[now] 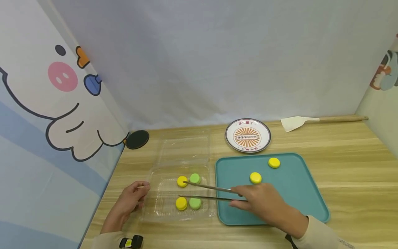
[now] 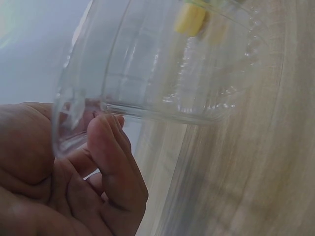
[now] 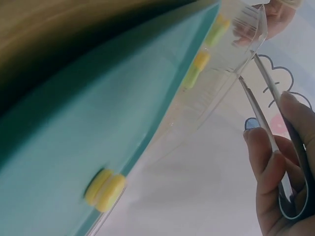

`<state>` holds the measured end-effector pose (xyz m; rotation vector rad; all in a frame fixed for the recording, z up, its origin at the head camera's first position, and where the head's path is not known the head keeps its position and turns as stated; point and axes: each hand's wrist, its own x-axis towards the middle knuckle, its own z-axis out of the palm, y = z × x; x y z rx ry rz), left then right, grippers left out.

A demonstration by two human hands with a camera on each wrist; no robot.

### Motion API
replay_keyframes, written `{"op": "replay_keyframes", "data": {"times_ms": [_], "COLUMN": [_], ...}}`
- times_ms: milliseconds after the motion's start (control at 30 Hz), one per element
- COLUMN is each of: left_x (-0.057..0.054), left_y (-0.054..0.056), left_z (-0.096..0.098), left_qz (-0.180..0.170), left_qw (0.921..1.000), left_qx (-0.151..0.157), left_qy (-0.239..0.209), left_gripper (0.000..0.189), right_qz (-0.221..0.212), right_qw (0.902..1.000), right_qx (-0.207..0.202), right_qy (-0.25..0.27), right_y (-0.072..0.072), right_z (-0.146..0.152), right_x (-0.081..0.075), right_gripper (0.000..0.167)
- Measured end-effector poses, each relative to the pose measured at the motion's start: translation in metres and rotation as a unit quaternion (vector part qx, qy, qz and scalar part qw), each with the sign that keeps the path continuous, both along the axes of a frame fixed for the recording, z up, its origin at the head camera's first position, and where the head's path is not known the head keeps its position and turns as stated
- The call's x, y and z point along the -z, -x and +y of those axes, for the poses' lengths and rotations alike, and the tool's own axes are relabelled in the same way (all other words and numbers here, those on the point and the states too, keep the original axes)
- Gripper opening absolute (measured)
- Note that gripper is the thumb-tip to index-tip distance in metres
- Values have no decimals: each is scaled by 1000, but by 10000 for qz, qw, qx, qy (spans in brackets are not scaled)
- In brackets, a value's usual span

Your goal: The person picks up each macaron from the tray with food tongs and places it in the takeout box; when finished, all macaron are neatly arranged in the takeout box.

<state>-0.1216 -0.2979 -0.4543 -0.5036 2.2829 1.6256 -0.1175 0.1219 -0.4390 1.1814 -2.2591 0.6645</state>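
My left hand [image 1: 132, 199] pinches the left rim of a clear plastic container [image 1: 149, 207], with thumb and fingers at its edge [image 2: 74, 132]. In my right hand [image 1: 262, 202] is a pair of long metal tweezers [image 1: 214, 187], tips spread apart over the container. One tip overlaps the rear yellow macaron [image 1: 181, 182] in the head view; the other lies just behind the front yellow macaron [image 1: 181, 204]. Beside these sit a rear green macaron [image 1: 195, 178] and a front green macaron [image 1: 195, 203].
Under the right hand lies a teal tray [image 1: 298, 200] bearing two yellow macarons, one near [image 1: 255, 178] and one farther back [image 1: 274, 163]. Behind are a patterned plate [image 1: 247, 135], a spatula [image 1: 323, 119] and a dark round disc [image 1: 137, 139]. The container's clear lid [image 1: 185, 148] lies folded back.
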Motion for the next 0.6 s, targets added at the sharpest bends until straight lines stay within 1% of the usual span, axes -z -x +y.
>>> {"op": "replay_keyframes", "data": {"times_ms": [67,100,233,267,600], "left_x": [0,0,-1,-1,1], "left_y": [0,-1,-1,-1,0], "left_z": [0,0,0,0,-1], "left_qz": [-3,-1,-18,-23,29], "left_qw": [10000,10000,10000,10000,10000], "left_qx": [5,5,12,5,-10], "left_qy": [-15,-10,0,-4,12], "left_gripper": [35,35,36,36,36], "right_qz": [79,126,267,301,472], "right_qw": [9999,9998,9991,9988,9970], "right_qx": [74,119,267,294,456], "right_qy": [62,94,213,231,416], "right_y": [0,0,1,1,3], "right_z": [3,5,11,13,31], "right_x": [2,3,5,5,8], "right_gripper": [32,34,54,57,56]}}
